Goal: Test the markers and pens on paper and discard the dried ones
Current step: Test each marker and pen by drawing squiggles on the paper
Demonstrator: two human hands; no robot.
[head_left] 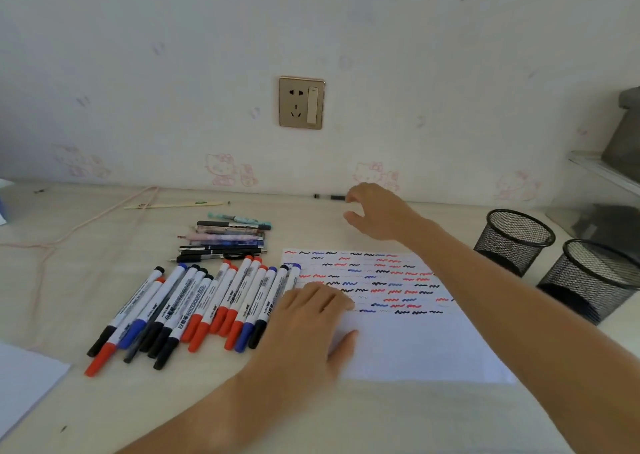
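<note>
The left hand (311, 318) lies flat with straight fingers on the paper's (415, 346) left edge, likely pinning the sheet for testing. Beside it the markers (194, 308) lie in a row near the desk's (346, 419) middle, the pens (225, 242) stacked behind them. Farther back, the right hand (375, 213), fingers spread and holding nothing, reaches for a black pen (329, 197) along the desk's back edge

The left hand (308, 318) is pressing flat on the scribbled paper (408, 332) beside the markers (194, 308) lying on the desk (104, 280). The right hand (375, 211) is hovering, fingers spread, near a black pen (329, 197) by the wall.
</note>
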